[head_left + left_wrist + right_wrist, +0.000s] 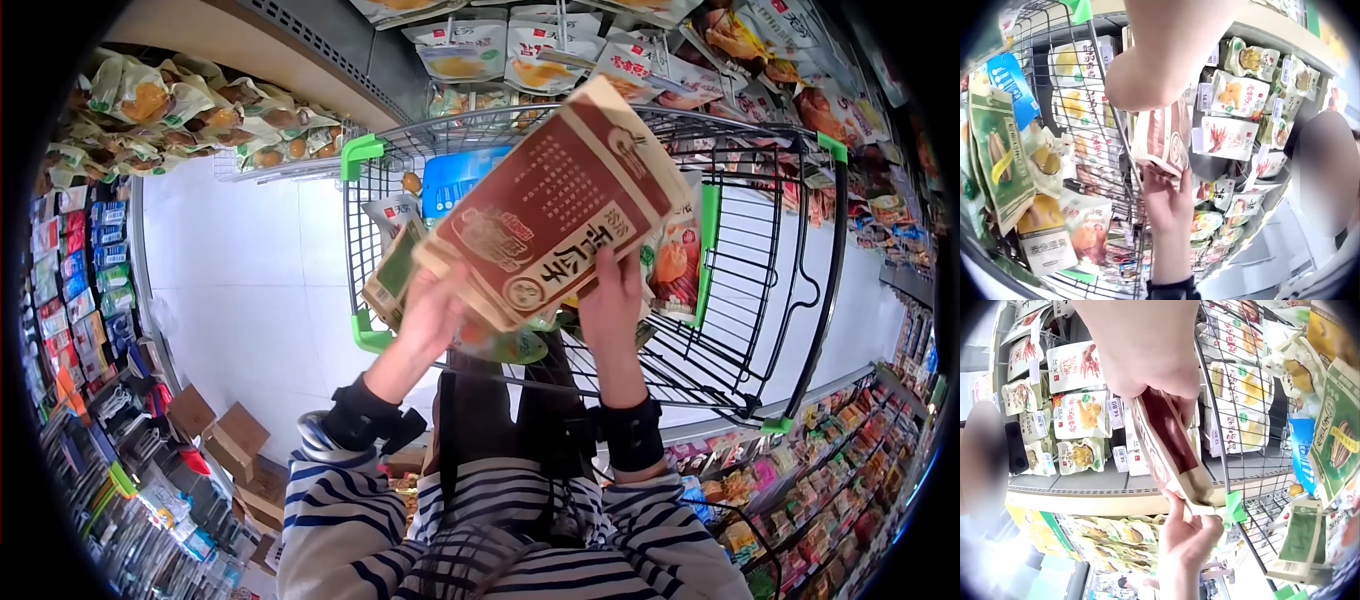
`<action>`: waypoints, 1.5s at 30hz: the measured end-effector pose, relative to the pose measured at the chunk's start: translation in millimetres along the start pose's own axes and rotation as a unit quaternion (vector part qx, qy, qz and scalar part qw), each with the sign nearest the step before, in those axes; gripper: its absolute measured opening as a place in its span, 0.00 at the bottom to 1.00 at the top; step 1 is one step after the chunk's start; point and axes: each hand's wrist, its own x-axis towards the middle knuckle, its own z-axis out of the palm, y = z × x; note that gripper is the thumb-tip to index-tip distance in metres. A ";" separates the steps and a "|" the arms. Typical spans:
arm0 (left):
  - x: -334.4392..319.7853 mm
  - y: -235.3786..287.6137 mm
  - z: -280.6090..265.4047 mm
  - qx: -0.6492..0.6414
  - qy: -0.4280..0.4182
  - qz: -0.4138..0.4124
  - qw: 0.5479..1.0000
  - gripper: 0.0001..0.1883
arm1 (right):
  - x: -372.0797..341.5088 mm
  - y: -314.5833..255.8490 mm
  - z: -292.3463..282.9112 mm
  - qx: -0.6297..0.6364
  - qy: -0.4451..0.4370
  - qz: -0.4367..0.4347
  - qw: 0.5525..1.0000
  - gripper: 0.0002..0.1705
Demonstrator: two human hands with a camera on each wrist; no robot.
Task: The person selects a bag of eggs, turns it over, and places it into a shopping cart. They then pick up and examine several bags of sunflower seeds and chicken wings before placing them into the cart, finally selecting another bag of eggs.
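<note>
A large red-and-tan paper bag of sunflower seeds [540, 200] is tilted over the cart, its printed broad side facing up. My left hand [438, 308] grips its lower left edge, and my right hand [612, 300] holds the lower right edge, fingers lying over the print. From the right wrist, the bag's narrow red side [1175, 437] shows between both hands. Under and around it stands the shopping cart [775, 295], of black wire with green corners. Inside lie a green seed bag [1000, 150], a blue pack [455, 185] partly covered by the bag, and several food packs.
Shelves with hanging snack packs [545, 50] run along the cart's far side. Bagged goods [150, 105] fill a rack at upper left. Cardboard boxes [235, 440] stand on the floor at lower left. More packed shelves [800, 480] line the lower right.
</note>
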 end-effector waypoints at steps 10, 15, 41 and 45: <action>6.7 -10.0 -3.6 0.225 -0.159 0.062 0.959 0.29 | -13.5 -62.7 7.8 -0.274 -0.117 -0.207 0.932 0.23; 12.1 -6.5 8.4 0.341 -0.174 0.062 0.922 0.31 | 10.2 -62.1 2.9 -0.303 -0.120 -0.112 0.939 0.26; 23.6 -28.1 16.7 0.245 -0.093 0.047 0.964 0.24 | -13.6 -9.8 -46.8 -0.234 -0.125 -0.015 0.964 0.39; 22.0 -26.5 15.0 0.279 -0.058 0.052 0.957 0.19 | -12.5 -9.8 -45.9 -0.183 -0.121 0.012 0.976 0.39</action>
